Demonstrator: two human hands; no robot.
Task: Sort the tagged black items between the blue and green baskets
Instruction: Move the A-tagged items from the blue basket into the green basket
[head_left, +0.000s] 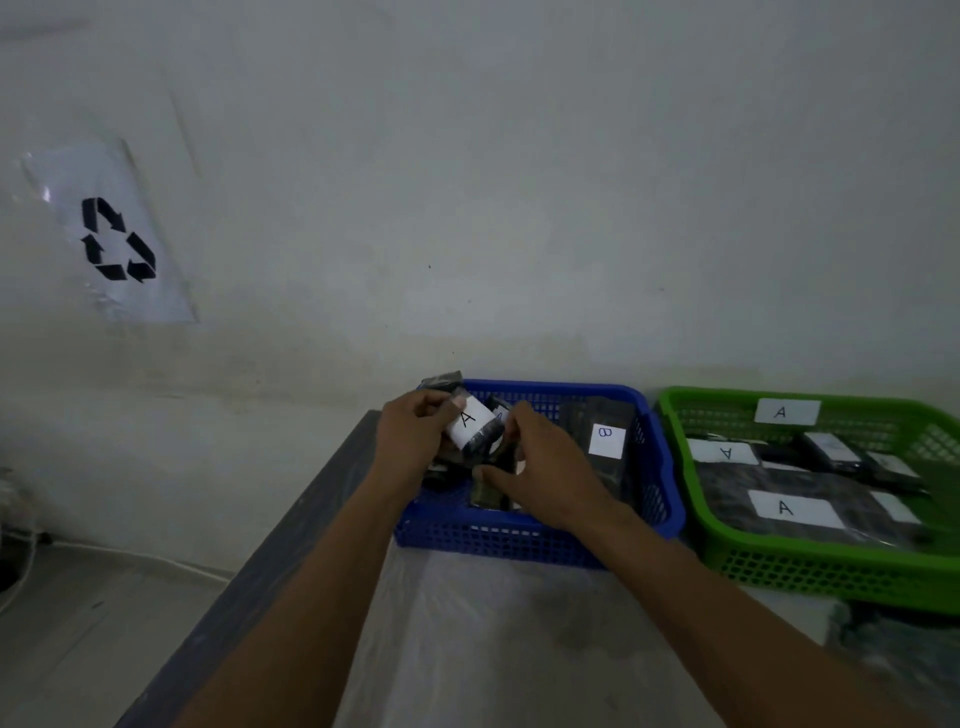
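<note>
Forearms come in from the bottom edge, both reaching across the tabletop (493, 649), which carries a pale glossy sheet. Left hand (410, 441) is at the left end of the blue basket (493, 540). Its grip is clamped on a black roll (480, 436) held above the basket's contents, thumb on the roll's white tag. We read a handwritten "A" on that tag, tilted.

Right hand (550, 478) is over the middle of the same basket, fingers curled, thumb pressed on a dark packet (489, 496) just below the roll. Its grip looks pinched on that packet. We cannot tell whether its fingertips touch the roll's lower end. More black packets lie under both hands, tags hidden.

Flat black pack (582, 426) leans at the blue basket's right side, white tag reading "B", seen sideways.

Green basket (831, 577) sits just beside the blue one on its right. White card (785, 411) on its far wall reads "A". Inside lie flat black packs. We read "A" on a rear tag (724, 452), upside down, and "A" on a front tag (795, 509), upright. Other tags there are too blurred to read.

Wall (519, 182) behind carries, at left, a white sheet (119, 239) with a black recycling symbol.
</note>
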